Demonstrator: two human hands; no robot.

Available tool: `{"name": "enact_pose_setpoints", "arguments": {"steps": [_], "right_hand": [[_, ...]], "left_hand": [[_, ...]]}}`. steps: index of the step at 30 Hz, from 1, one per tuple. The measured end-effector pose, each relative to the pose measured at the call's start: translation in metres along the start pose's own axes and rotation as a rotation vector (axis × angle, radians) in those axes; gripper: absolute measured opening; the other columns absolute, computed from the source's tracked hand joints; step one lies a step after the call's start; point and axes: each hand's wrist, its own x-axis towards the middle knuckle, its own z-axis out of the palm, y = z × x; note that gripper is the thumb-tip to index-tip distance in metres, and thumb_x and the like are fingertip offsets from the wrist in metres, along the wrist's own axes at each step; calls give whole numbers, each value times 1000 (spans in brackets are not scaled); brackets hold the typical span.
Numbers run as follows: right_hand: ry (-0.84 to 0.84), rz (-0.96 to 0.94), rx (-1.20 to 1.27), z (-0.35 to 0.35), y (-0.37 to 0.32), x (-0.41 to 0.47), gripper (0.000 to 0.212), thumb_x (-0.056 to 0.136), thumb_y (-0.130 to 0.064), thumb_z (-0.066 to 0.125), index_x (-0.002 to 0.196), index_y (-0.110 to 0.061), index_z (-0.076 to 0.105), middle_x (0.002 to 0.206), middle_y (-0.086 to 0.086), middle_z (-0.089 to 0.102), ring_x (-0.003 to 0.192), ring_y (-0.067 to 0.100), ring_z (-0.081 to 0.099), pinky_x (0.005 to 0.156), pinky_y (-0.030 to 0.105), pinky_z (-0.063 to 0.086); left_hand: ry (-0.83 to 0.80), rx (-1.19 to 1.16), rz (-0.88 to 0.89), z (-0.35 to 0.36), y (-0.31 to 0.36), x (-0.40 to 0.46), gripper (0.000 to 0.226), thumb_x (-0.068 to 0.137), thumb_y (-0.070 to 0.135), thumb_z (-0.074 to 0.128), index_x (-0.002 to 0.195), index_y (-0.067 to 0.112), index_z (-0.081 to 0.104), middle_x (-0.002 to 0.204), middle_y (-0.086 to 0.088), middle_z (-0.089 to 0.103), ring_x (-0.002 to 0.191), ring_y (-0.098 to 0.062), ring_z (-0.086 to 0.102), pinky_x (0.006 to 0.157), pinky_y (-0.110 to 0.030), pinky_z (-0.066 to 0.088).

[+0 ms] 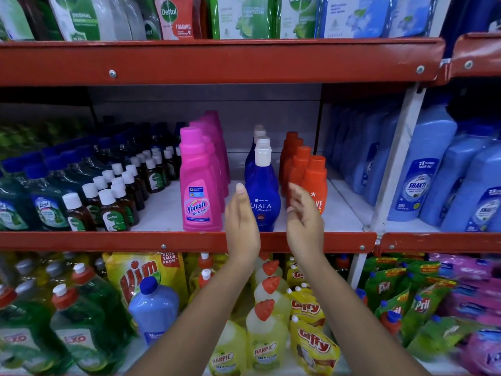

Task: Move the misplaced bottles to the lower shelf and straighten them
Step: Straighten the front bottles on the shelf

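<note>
A dark blue Ujala bottle (262, 195) with a white cap stands upright at the front of the middle shelf (162, 241), heading a row of like bottles. My left hand (241, 223) is raised just left of it, palm turned inward, fingers apart. My right hand (303, 215) is up on its right side, fingers spread, partly covering the front orange bottle (315, 180). Neither hand holds anything. A pink Vanish bottle (199, 185) leads a row to the left. A light blue bottle (153, 308) stands on the lower shelf among green dish liquids.
Small brown Dettol bottles (112, 210) fill the middle shelf's left side; large blue Shakti bottles (423, 169) stand at the right. On the lower shelf are a yellow Vim pouch (143, 270), Harpic bottles (264, 335), Giffy pouches (314, 340) and Pril pouches (390, 291). A red shelf beam (217, 61) runs overhead.
</note>
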Motion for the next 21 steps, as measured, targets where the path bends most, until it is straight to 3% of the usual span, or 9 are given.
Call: {"name": "enact_pose_setpoints", "arguments": {"steps": [2,5,7,9,11,13,14,17,21], "right_hand": [[172,-93,5,-12,-4,-1,48,91,6,45,130,-21,55,129,-1,58,121,10,54,94,10,41],[299,-126,16,-33,-1,8,41,92,2,45,128,-16,53,130,4,58,121,11,53,93,6,40],[264,-50,5,-42,7,17,43,94,-3,45,135,-16,48,137,5,54,123,9,50,93,5,41],[171,25,21,-48,16,24,44,94,-14,43,138,-23,45,139,4,54,124,14,53,103,27,48],[75,59,11,-54,19,26,42,97,-16,40,138,-29,45,133,1,59,119,15,59,102,45,50],[9,58,-7,-59,18,28,41,101,-14,38,139,-30,45,129,-5,60,114,8,60,102,42,50],[-15,59,-9,-61,17,28,42,102,-14,38,140,-30,44,129,-6,60,113,5,59,103,39,50],[-64,63,-6,-66,19,28,44,102,-15,40,144,-29,42,132,-8,59,116,3,58,105,39,49],[-121,62,4,-68,19,28,46,102,-14,41,144,-33,42,121,-26,56,111,-9,55,105,36,49]], "left_hand": [[76,40,158,9,4,-8,25,95,54,26,102,49,49,105,27,50,99,21,45,89,-8,34],[-10,28,208,26,-2,-10,25,103,51,28,102,45,52,107,21,57,107,11,52,95,-10,40],[-173,1,111,39,-2,-9,28,103,50,27,103,43,53,105,23,59,103,14,55,92,-9,42],[-324,19,22,52,-4,-6,34,102,51,23,111,39,53,104,26,58,94,22,53,82,-1,39],[-419,61,-52,62,-6,1,59,93,68,20,133,35,49,120,17,60,105,13,54,94,-13,41],[-445,45,-136,66,-9,9,75,85,80,22,141,35,43,129,8,60,113,-3,58,105,-33,43],[-454,42,-162,67,-10,11,72,86,80,22,139,37,45,127,6,62,113,-7,60,106,-39,43],[-468,42,-159,68,-11,11,53,91,72,19,124,47,51,120,10,65,108,-2,63,102,-34,46],[-477,32,-135,66,-12,8,66,88,75,18,135,41,49,123,8,65,109,-3,63,99,-31,48]]}}
